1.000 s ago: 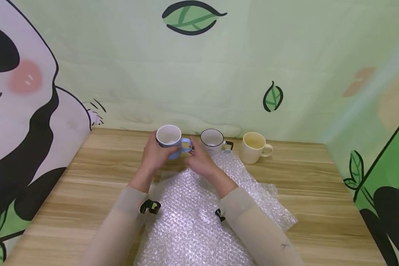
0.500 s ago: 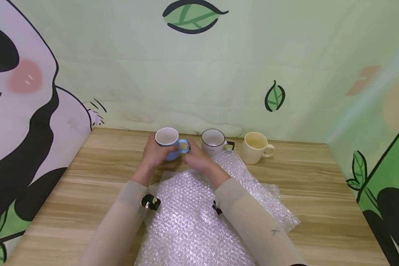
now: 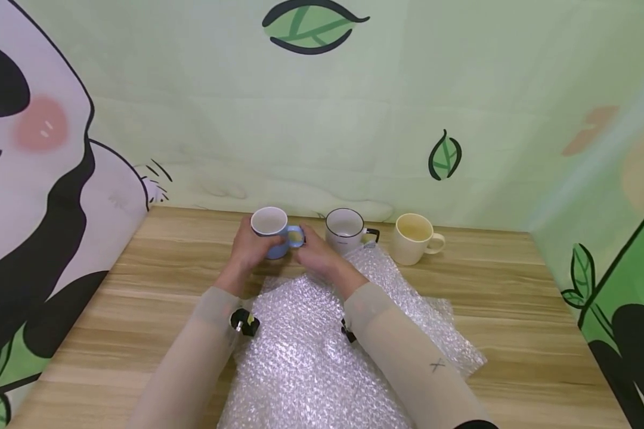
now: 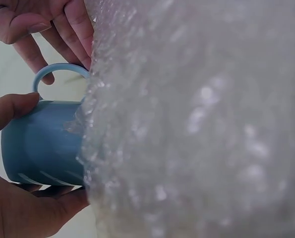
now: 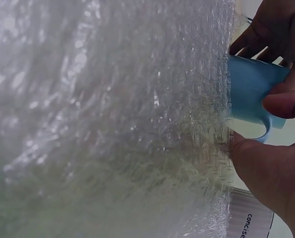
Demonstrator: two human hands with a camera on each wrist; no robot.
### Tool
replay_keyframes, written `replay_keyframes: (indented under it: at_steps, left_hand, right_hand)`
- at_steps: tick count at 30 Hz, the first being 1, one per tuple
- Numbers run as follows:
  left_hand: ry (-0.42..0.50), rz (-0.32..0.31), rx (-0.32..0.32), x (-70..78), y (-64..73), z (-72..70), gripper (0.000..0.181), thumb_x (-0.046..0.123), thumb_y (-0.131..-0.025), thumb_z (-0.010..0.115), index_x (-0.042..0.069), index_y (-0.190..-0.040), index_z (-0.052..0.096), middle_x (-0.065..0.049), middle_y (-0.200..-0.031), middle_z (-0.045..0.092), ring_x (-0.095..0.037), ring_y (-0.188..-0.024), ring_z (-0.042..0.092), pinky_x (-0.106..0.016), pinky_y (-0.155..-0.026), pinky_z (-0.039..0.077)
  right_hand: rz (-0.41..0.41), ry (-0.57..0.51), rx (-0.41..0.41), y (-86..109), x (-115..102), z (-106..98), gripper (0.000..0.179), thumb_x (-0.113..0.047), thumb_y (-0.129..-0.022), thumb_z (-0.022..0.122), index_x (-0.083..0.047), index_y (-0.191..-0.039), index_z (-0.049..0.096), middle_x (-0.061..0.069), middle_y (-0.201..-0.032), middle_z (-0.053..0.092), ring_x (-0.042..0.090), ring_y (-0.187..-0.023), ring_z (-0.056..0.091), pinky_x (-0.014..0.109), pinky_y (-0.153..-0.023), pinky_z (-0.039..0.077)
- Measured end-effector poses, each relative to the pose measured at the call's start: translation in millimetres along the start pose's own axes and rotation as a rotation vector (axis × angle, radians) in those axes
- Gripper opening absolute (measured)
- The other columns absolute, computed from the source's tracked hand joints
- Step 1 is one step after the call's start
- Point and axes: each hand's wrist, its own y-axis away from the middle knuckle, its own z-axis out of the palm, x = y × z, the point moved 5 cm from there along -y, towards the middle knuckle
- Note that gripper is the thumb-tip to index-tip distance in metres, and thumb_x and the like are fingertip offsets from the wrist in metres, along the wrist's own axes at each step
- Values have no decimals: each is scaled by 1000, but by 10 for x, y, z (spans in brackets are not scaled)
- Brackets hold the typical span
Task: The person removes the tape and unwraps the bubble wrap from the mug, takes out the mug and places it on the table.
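A blue mug (image 3: 279,251) with a white inside stands upright near the back of the wooden table. My left hand (image 3: 248,245) grips its body from the left, thumb across the front and fingers on the far side. At the mug's handle (image 4: 58,67) is my right hand (image 3: 318,252). Its fingers are extended beside the loop and one fingertip shows through it; the thumb is apart from the handle in the left wrist view. Bubble wrap (image 3: 300,351) lies under both forearms and hides part of the mug in both wrist views.
Right of the hands stands a white mug (image 3: 344,241) with a black rim and handle, lettered "concise". A cream mug (image 3: 408,246) stands farther right. Behind them rises a printed green backdrop (image 3: 327,131), along the back edge of the wooden table (image 3: 139,298).
The blue mug has come down and slightly left, with my left hand around it. My right hand has moved slightly left along with the handle. The other mugs stay in place.
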Motion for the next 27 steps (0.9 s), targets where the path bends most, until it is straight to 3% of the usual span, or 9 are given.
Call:
replay_keyframes:
  at_steps: [5,9,13,17,23,27]
  left_hand:
    - [45,-2,-21,13,-7,33,88,7,-75,84,-6,-147,35,-27,-141,53,-41,-132,52,-50,-118,41]
    - [30,18,-31,54,-17,24,93,6,-75,85,-5,-152,32,-28,-145,50,-42,-135,50,-51,-120,38]
    - [-55,59,-22,139,0,-42,105,12,-78,86,-2,-160,22,-29,-155,39,-44,-140,45,-53,-121,36]
    - [-159,87,-10,258,43,-129,107,26,-83,84,4,-163,17,-29,-159,30,-45,-141,42,-58,-118,40]
    - [-270,176,1,477,104,-237,94,40,-93,72,7,-163,20,-25,-165,22,-45,-148,32,-64,-115,40]
    - [-331,242,-11,635,128,-258,88,47,-97,66,6,-163,24,-23,-169,18,-45,-156,19,-65,-121,31]
  right_hand:
    - [-6,18,4,29,-14,-20,89,1,-86,56,-1,-164,14,27,-160,40,38,-143,44,49,-126,32]
    - [-26,39,31,48,-35,-40,85,0,-89,58,0,-164,16,27,-159,42,38,-146,44,49,-126,32]
    - [-78,86,63,53,-78,-52,81,-3,-89,63,3,-160,25,25,-154,49,38,-143,48,48,-124,35]
    - [-152,97,46,91,-153,-39,74,-5,-89,64,5,-155,34,27,-147,52,41,-137,52,50,-120,41]
    - [-152,211,20,244,-287,-55,80,-20,-97,62,0,-163,20,23,-167,28,39,-152,35,51,-126,30]
    - [-179,217,-7,366,-395,-124,75,-31,-104,58,-6,-165,21,17,-170,25,38,-155,31,54,-126,29]
